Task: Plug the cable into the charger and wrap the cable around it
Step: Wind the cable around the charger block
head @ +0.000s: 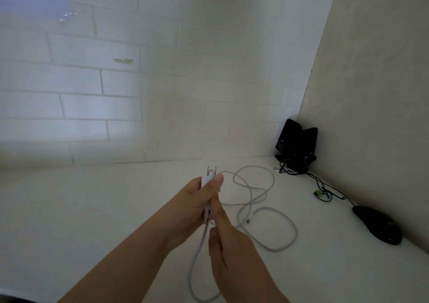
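My left hand [192, 207] grips a white charger [205, 182], its two metal prongs pointing up and away from me. My right hand [226, 242] is just below it, with the index finger laid along the charger's lower end and the white cable [274, 209] pinched there. From that spot the cable hangs down in a loop toward me, then runs out in loose coils on the white table [92, 209] to the right of my hands. A free cable end lies among the coils. Whether the plug sits in the charger is hidden by my fingers.
A black computer mouse [378, 226] lies at the right, near the beige side wall. Two small black speakers [297, 144] stand in the far right corner with tangled black wires [322, 186]. A white brick wall runs along the back.
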The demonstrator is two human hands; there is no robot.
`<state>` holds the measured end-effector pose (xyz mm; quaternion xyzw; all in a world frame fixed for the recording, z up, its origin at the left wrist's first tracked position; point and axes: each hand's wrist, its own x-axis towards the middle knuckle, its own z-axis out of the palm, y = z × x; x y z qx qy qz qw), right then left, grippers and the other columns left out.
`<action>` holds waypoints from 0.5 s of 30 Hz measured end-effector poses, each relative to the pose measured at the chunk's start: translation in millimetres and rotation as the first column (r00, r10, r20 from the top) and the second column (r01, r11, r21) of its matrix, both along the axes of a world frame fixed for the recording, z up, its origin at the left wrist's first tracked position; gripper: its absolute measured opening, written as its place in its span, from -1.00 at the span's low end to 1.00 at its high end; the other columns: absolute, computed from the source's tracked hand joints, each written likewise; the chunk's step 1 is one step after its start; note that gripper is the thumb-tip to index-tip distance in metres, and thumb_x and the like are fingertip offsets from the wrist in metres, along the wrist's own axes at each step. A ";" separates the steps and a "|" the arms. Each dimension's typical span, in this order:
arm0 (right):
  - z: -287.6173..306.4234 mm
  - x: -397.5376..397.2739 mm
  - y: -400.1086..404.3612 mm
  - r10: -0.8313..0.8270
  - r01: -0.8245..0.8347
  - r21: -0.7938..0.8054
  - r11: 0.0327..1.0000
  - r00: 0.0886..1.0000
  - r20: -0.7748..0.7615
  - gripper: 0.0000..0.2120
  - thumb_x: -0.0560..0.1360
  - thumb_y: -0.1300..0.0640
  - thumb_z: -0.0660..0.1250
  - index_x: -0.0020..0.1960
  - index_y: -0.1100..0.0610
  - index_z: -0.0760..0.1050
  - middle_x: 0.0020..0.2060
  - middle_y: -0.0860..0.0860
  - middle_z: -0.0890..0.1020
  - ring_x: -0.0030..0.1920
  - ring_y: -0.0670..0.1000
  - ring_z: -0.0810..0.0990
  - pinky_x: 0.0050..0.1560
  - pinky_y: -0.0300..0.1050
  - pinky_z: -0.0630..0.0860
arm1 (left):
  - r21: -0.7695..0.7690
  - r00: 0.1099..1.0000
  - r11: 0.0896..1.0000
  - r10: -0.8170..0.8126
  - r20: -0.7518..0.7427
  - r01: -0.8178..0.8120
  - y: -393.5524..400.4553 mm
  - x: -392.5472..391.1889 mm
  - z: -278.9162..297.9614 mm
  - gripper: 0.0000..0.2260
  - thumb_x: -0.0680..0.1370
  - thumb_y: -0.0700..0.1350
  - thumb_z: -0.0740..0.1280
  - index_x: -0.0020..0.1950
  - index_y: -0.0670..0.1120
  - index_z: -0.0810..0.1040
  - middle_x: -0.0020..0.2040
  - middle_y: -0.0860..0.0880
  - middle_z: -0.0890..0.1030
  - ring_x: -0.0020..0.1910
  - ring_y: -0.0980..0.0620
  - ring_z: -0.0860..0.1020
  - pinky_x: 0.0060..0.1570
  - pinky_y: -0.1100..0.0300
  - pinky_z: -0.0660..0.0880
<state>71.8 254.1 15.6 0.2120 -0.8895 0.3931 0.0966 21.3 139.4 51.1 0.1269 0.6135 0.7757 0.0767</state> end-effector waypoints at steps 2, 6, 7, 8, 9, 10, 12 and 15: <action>4.6 -0.4 1.0 0.167 -0.146 -0.199 0.969 0.982 0.092 -0.41 0.57 -0.01 -0.01 0.30 -0.63 -0.18 -0.33 -0.21 0.57 -0.43 -0.18 0.54 -0.29 -0.43 0.45 | 0.048 0.997 0.997 0.064 0.042 -0.066 0.6 -3.3 3.7 -0.60 0.29 0.14 0.34 -0.12 -0.15 0.43 -0.45 0.01 0.46 -0.45 0.08 0.41 -0.39 0.24 0.40; 14.0 0.0 5.8 0.476 -0.134 -0.724 0.677 0.829 0.292 -0.70 0.52 0.09 0.16 0.23 -0.06 0.41 -0.52 -0.01 0.60 -0.60 -0.10 0.48 -0.48 -0.25 0.49 | 0.227 0.968 0.946 0.200 0.150 -0.231 -5.1 -15.5 18.3 -0.59 0.26 0.15 0.35 -0.11 -0.14 0.45 -0.36 -0.02 0.51 -0.41 0.04 0.48 -0.39 0.18 0.47; 15.5 0.2 6.9 0.517 -0.125 -0.751 0.648 0.797 0.313 -0.77 0.49 0.06 0.15 0.10 0.02 0.48 -0.58 -0.01 0.56 -0.62 -0.09 0.42 -0.49 -0.23 0.46 | 0.260 0.964 0.933 0.211 0.163 -0.248 -7.5 -16.9 23.9 -0.57 0.32 0.14 0.33 -0.01 -0.16 0.44 -0.27 -0.04 0.52 -0.35 0.02 0.51 -0.38 0.16 0.53; 16.2 -0.1 8.2 0.537 -0.157 -0.724 0.671 0.777 0.330 -0.79 0.50 0.03 0.14 0.00 0.01 0.54 -0.62 -0.02 0.53 -0.62 -0.08 0.37 -0.49 -0.25 0.41 | 0.286 0.965 0.927 0.201 0.170 -0.244 -9.3 -16.8 29.9 -0.56 0.38 0.12 0.29 0.07 -0.18 0.41 -0.18 -0.07 0.52 -0.30 -0.01 0.54 -0.37 0.15 0.60; 17.3 -0.1 9.3 0.538 -0.215 -0.652 0.727 0.768 0.347 -0.76 0.55 0.00 0.12 -0.06 -0.07 0.58 -0.63 -0.05 0.51 -0.60 -0.09 0.34 -0.50 -0.31 0.36 | 0.301 0.971 0.929 0.174 0.165 -0.217 -11.1 -16.0 34.5 -0.54 0.41 0.12 0.25 0.13 -0.19 0.39 -0.10 -0.11 0.53 -0.25 -0.04 0.57 -0.32 0.15 0.63; 17.7 -1.8 10.7 0.520 -0.282 -0.537 0.795 0.772 0.365 -0.72 0.60 -0.01 0.10 -0.07 -0.18 0.58 -0.63 -0.07 0.50 -0.59 -0.13 0.34 -0.51 -0.37 0.32 | 0.300 0.979 0.937 0.137 0.148 -0.176 -11.9 -13.8 38.9 -0.50 0.40 0.15 0.23 0.15 -0.20 0.38 -0.06 -0.14 0.54 -0.22 -0.07 0.59 -0.27 0.13 0.63; 20.0 -8.5 13.5 0.424 -0.341 -0.273 0.900 0.831 0.361 -0.69 0.66 0.03 0.09 -0.02 -0.28 0.55 -0.60 -0.09 0.48 -0.59 -0.22 0.36 -0.46 -0.47 0.32 | 0.235 0.993 0.966 0.087 0.085 -0.105 -12.9 -9.6 43.0 -0.42 0.28 0.22 0.23 0.10 -0.19 0.40 -0.02 -0.16 0.58 -0.21 -0.07 0.64 -0.20 0.12 0.63; 30.3 -26.6 19.1 0.209 -0.219 0.013 0.976 0.946 0.246 -0.76 0.64 0.09 0.18 0.00 -0.08 0.62 -0.57 -0.08 0.47 -0.62 -0.23 0.39 -0.47 -0.50 0.32 | 0.124 0.995 0.988 0.094 0.022 -0.096 -16.8 -7.5 39.0 -0.31 0.21 0.27 0.22 0.13 -0.19 0.40 -0.01 -0.16 0.62 -0.15 -0.04 0.67 -0.12 0.16 0.63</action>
